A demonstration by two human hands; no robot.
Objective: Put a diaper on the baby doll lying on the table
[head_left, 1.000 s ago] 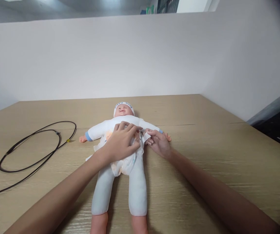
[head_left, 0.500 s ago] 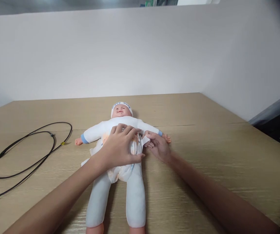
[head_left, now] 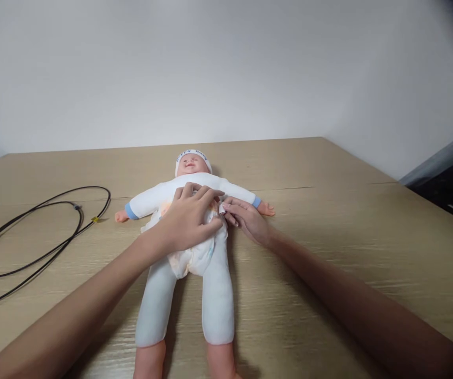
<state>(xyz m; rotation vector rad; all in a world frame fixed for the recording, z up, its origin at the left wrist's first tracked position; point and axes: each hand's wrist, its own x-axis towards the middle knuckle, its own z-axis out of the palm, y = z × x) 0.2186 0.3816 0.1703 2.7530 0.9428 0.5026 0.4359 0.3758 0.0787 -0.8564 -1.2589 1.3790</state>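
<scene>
A baby doll (head_left: pixel 189 167) in a white suit and cap lies on its back on the wooden table (head_left: pixel 329 221), head away from me. A white diaper (head_left: pixel 192 258) is wrapped round its hips. My left hand (head_left: pixel 189 218) lies flat on the doll's belly over the diaper's front, fingers stretched out. My right hand (head_left: pixel 245 221) is at the doll's right side, its fingertips pressed against the diaper's edge at the waist. The diaper's side tab is hidden under those fingers.
A black cable (head_left: pixel 40 231) lies looped on the table at the left. A white partition wall (head_left: pixel 226 79) stands along the table's far edge. A dark surface (head_left: pixel 447 189) shows beyond the table's right edge.
My right hand, which held the diaper's white side tab out, has brought it in against the doll's waist. The left hand stays on the belly. The view has tipped down a little.
</scene>
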